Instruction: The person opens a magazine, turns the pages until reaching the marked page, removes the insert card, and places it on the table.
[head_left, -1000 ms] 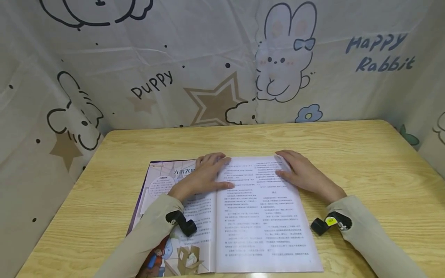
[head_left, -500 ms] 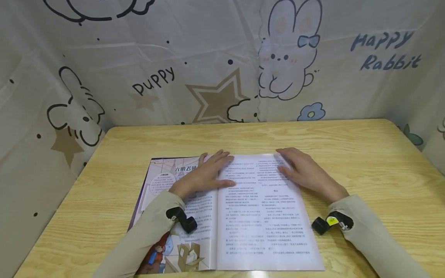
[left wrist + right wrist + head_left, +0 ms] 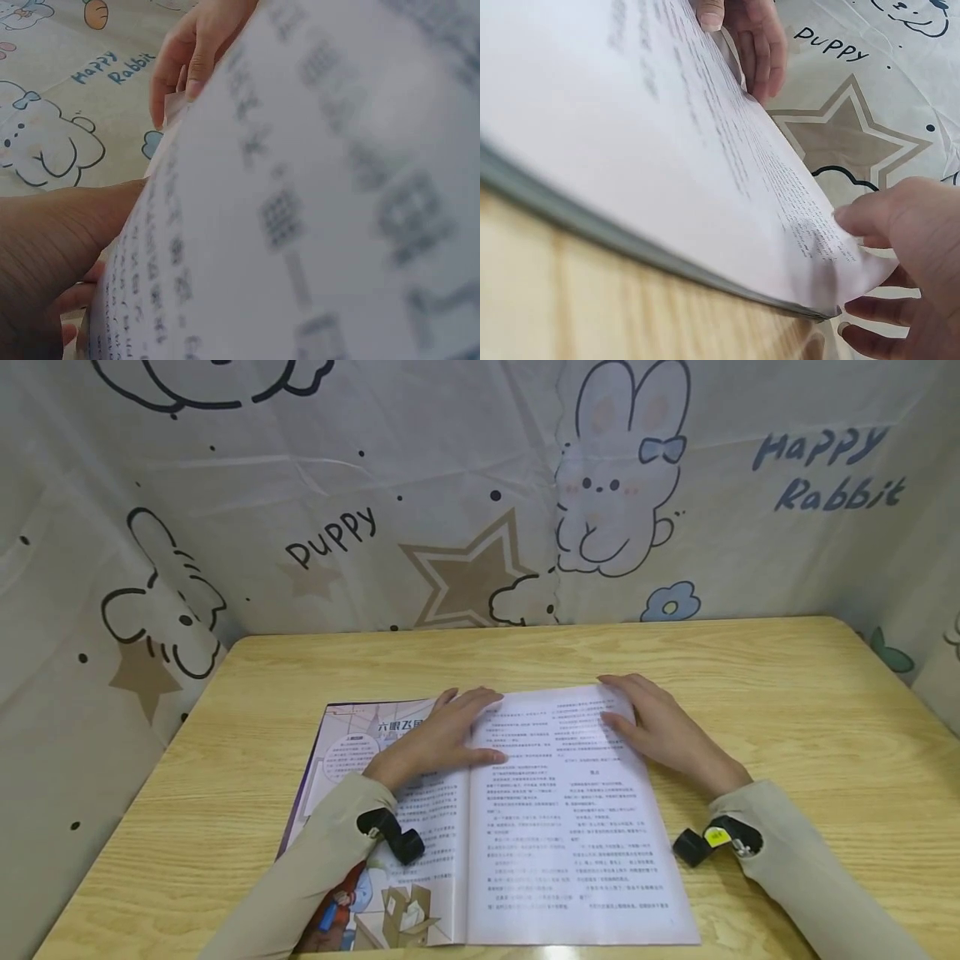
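Observation:
An open magazine (image 3: 431, 827) lies on the table, its left page illustrated and its right page (image 3: 566, 835) full of printed text. My left hand (image 3: 435, 735) rests across the upper part near the fold, fingers reaching to the top edge and thumb stretched onto the right page. At the top right corner, my right hand (image 3: 663, 731) pinches the page. In the right wrist view, the thumb of my right hand (image 3: 922, 240) is on the printed side and the other fingers are behind the bent corner. The left wrist view is mostly filled by the curved page (image 3: 300, 187).
The wood-grain table (image 3: 750, 677) extends around the magazine. Behind it hangs a pale cloth (image 3: 450, 460) printed with rabbits, puppies and stars. Each sleeve has a small black camera, one at the left wrist (image 3: 405, 843) and one at the right (image 3: 693, 845).
The top right corner of the right page has risen slightly with my right hand. My left hand stays in nearly the same place, and the head view has shifted a little.

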A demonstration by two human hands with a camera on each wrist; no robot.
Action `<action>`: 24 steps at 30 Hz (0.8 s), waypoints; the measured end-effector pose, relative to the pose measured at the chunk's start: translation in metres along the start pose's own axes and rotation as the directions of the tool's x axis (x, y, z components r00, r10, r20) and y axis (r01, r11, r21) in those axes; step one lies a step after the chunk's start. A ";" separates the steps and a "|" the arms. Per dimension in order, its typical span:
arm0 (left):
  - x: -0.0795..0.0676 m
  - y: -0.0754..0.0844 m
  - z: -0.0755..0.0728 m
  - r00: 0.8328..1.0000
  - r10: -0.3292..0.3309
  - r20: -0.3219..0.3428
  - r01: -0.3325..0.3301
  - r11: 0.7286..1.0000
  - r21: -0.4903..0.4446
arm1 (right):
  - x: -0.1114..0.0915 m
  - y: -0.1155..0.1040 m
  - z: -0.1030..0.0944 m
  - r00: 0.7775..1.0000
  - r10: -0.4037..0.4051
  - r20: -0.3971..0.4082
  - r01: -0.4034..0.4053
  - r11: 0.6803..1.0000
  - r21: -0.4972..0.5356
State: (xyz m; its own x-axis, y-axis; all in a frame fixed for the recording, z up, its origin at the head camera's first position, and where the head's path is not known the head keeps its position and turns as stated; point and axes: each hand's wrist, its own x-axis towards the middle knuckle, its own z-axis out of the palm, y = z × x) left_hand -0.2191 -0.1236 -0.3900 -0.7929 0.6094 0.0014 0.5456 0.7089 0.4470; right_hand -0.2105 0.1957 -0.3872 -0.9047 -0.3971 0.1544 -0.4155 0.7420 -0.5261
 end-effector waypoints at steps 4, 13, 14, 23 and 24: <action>0.000 0.000 0.000 1.000 0.010 -0.016 -0.011 1.000 -0.010 | -0.001 -0.001 -0.001 0.998 0.058 0.013 -0.059 0.997 0.058; 0.000 -0.001 0.001 0.999 -0.031 -0.038 0.029 0.998 -0.050 | -0.002 0.001 -0.004 0.992 0.046 -0.119 -0.021 0.979 0.203; -0.001 -0.001 0.001 0.998 -0.039 -0.040 0.037 0.998 -0.056 | -0.002 0.001 -0.004 0.989 0.048 -0.142 -0.016 0.975 0.220; 0.000 -0.001 -0.001 0.995 0.019 -0.103 -0.034 0.989 -0.145 | -0.003 0.005 -0.006 0.996 0.073 -0.041 -0.061 0.966 0.251; 0.000 -0.001 -0.001 0.994 0.031 -0.108 -0.047 0.987 -0.153 | -0.002 0.005 -0.006 0.997 0.080 -0.013 -0.074 0.967 0.243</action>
State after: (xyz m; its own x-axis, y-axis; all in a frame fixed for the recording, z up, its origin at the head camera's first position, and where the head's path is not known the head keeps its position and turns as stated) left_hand -0.2197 -0.1248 -0.3896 -0.8001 0.5893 0.1116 0.5347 0.6165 0.5780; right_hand -0.2110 0.2035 -0.3856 -0.9360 -0.3299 0.1225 -0.3118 0.6161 -0.7233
